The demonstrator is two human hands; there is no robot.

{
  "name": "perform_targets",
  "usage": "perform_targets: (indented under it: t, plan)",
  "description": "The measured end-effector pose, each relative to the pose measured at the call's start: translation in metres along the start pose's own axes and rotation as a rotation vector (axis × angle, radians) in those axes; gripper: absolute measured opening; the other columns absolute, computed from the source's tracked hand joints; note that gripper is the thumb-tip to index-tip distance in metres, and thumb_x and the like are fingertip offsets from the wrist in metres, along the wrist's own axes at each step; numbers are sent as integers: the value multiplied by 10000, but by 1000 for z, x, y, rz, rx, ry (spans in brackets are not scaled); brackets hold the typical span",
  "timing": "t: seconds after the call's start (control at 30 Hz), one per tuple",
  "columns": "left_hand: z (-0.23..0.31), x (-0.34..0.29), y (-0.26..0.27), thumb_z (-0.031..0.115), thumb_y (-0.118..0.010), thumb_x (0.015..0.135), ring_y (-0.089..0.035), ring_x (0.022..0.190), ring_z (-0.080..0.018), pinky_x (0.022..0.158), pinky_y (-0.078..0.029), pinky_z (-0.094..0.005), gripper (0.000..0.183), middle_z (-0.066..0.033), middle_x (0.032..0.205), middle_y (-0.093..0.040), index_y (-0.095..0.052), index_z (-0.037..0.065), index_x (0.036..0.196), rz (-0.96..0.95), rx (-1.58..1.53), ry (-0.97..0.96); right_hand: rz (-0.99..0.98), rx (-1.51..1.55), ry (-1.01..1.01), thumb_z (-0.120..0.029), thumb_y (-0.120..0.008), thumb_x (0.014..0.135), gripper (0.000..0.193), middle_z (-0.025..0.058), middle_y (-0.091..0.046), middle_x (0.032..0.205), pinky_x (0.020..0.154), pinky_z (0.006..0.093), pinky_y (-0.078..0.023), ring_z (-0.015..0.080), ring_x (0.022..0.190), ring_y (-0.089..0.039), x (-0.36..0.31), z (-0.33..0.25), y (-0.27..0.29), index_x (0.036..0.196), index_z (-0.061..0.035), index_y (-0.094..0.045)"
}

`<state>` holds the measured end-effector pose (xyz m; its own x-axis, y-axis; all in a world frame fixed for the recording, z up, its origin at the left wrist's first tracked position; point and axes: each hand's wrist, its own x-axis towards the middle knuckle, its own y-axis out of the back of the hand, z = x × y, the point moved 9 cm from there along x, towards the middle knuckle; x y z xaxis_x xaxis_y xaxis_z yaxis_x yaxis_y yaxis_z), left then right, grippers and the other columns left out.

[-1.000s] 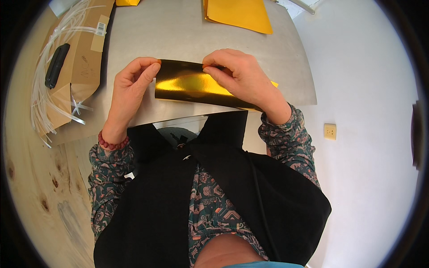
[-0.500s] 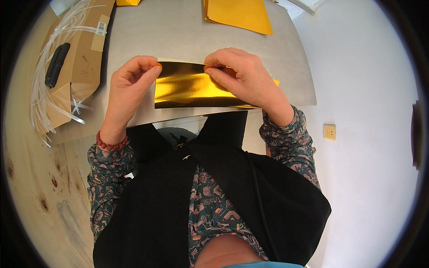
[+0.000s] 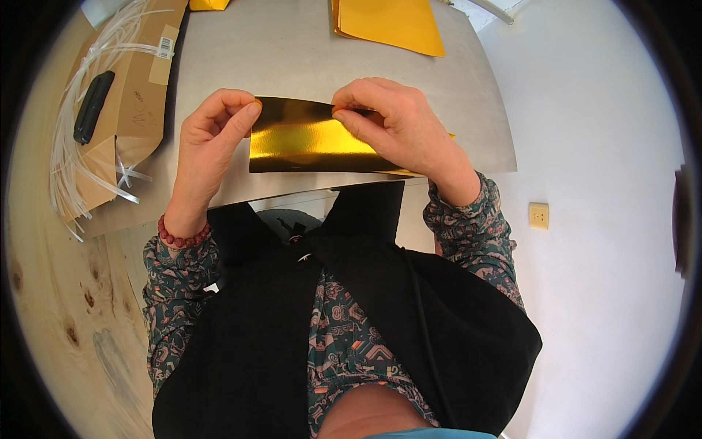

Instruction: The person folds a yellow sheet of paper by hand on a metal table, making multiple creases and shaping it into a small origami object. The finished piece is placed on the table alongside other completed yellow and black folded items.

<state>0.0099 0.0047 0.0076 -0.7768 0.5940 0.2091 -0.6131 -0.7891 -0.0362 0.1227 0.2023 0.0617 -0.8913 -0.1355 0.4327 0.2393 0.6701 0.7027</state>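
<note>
shifted slightly up and to the left since half a second ago, the shiny gold foil sheet (image 3: 289, 135) now hides the pale strip that showed along its far edge; the left hand (image 3: 207, 139) moves the same small way, while the right hand (image 3: 401, 128) sits almost where it was. the left hand pinches the sheet's far left corner between thumb and fingers, and the right hand pinches the far edge further along, its palm and wrist covering the right part (a small yellow corner peeks out beyond that wrist). the sheet is at the near edge of the grey table (image 3: 263, 55), just in front of the person; whether it touches the top, i cannot tell.

at the table's left stands a brown cardboard box (image 3: 135, 84), its inside hidden from view. clear plastic strips (image 3: 64, 172) drape over it and hang past its near end, with a black oblong tool (image 3: 93, 107) lying on them. a stack of golden-yellow sheets (image 3: 391, 28) rests at the table's far side.
</note>
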Motion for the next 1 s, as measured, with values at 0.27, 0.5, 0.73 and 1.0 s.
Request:
perform_targets:
  t: [0.27,0.5,0.73,1.0]
  plan:
    - [0,0,0,99,-736,1052,-575,840,-39,769,-465,-212,87,45,954,-694,-749,35,1109,9,-6,-5,-2,3,-23,-80,-744,995,100,86,-692,896,657,289,-527,177,738,-651,1,2,-2,1078,-32,-715]
    - [1,1,1,96,-739,1054,-574,862,-36,785,-466,-207,95,50,956,-688,-751,23,1113,9,22,-55,-23,40,-49,-73,-744,998,106,78,-703,909,691,266,-544,147,769,-672,-1,3,-2,1090,-28,-716]
    - [12,-1,40,82,-711,1072,-592,924,-32,833,-468,-198,126,41,1037,-699,-739,17,1176,212,81,-202,-44,136,-225,-142,-745,1005,123,59,-740,907,719,290,-557,160,787,-703,-20,39,22,1070,-39,-735]
    - [9,-5,71,104,-677,1099,-606,932,-57,838,-479,-214,145,15,1053,-706,-733,14,1197,344,37,-193,55,185,-258,-112,-706,1051,114,-7,-725,939,840,281,-518,96,883,-636,-50,77,54,1101,-16,-743]
